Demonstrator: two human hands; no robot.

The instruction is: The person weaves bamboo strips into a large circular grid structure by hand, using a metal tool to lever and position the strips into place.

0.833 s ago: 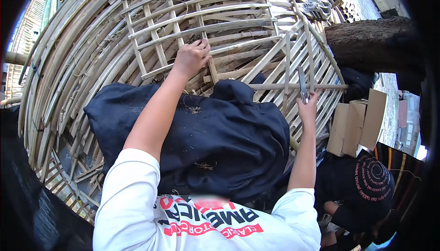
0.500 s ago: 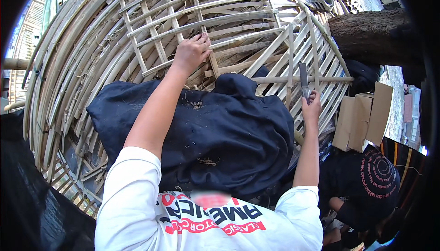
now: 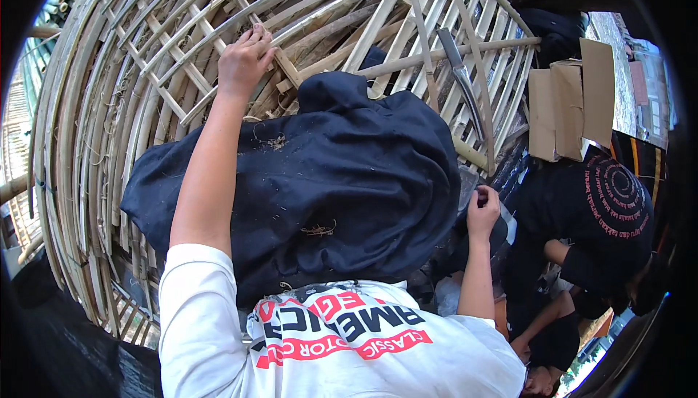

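My left hand (image 3: 246,62) is closed at the lower edge of a bamboo lattice panel (image 3: 161,82), its fingers bent over a strip. Low on the right, my right hand (image 3: 482,214) has curled fingers beside a greyish translucent edge; what lies inside them is too dark to make out. Above that hand, a long metal tool (image 3: 461,72) with a dark flat end and a shiny curved part, like a machete, rests across the slats. A dark cloth (image 3: 342,180) with a few shavings on it covers my lap.
Long bent bamboo strips (image 3: 76,129) are heaped at the left. An opened cardboard box (image 3: 568,103) stands at the right. Close by on that side, a person in a black printed shirt (image 3: 611,194) bends forward, with another person's arm (image 3: 542,322) below.
My right hand has let go of the metal tool and come down toward me; the tool now rests on the slats. My left hand stays on the lattice. The whole view has shifted.
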